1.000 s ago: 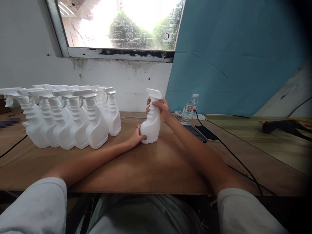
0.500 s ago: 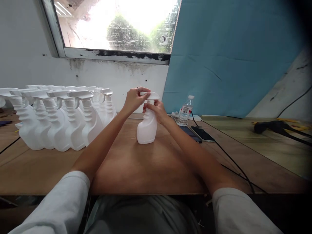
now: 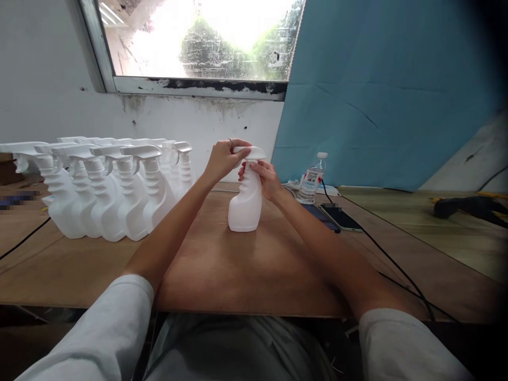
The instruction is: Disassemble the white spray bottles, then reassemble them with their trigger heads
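A white spray bottle [image 3: 245,209] stands upright on the wooden table in front of me. My left hand [image 3: 225,159] is closed on its trigger head, thumb and fingers pinching the front of the head. Around the neck and collar, just under the head, my right hand [image 3: 265,177] has its fingers closed; some fingertips show on the far side of the neck. Left of my hands, several white spray bottles [image 3: 103,201] with trigger heads stand upright in close rows.
A clear water bottle [image 3: 312,180] stands at the back right, beside two phones [image 3: 340,217]. Black cables [image 3: 392,259] run across the right side of the table. A blue cloth [image 3: 357,95] hangs behind. On the far right lies a black object [image 3: 468,209].
The whole view has shifted slightly, so things appear a little further right. Both hands stay on the same spray bottle, with the right fingers slightly rearranged at the neck.
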### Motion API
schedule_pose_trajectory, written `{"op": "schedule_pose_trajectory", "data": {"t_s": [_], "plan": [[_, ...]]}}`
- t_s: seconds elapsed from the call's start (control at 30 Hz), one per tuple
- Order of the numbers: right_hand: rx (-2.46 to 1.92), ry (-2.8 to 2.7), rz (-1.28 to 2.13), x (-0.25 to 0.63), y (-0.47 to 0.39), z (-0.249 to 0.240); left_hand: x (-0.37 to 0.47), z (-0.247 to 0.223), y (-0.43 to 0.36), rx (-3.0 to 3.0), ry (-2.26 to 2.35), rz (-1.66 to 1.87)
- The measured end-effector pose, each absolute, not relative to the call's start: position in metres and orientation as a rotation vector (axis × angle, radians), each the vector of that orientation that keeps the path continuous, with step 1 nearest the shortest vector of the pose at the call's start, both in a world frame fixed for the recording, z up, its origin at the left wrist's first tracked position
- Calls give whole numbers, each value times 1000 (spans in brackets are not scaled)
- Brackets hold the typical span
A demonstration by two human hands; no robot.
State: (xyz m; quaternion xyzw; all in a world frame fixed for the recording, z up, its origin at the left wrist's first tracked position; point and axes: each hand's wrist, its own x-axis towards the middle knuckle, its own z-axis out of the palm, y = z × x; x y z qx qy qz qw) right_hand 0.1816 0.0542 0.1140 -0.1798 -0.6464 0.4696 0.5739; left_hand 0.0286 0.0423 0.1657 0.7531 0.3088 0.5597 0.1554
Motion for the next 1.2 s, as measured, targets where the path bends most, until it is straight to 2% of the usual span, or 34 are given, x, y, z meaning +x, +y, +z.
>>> {"op": "schedule_pose_trajectory", "data": {"t_s": [0.57, 0.67, 0.77, 0.9, 1.0, 1.1, 1.2], "plan": [[-434, -1505, 986, 177, 58, 110, 27, 163, 45, 2099, 808, 1554], [-463, -1537, 918, 176, 57, 113, 36, 148, 53, 1965, 748, 1665], [-592, -1584, 728, 178, 57, 115, 42, 111, 56, 1796, 679, 1690], [-901, -1542, 501, 186, 60, 119, 35, 42, 41, 1829, 789, 1357], [-983, -1491, 440, 192, 61, 121, 22, 5, 27, 2124, 842, 963], [-964, -1496, 412, 195, 62, 122, 15, -6, 21, 2310, 911, 715], [-957, -1512, 381, 196, 65, 121, 16, -4, 19, 2323, 1014, 625]]}}
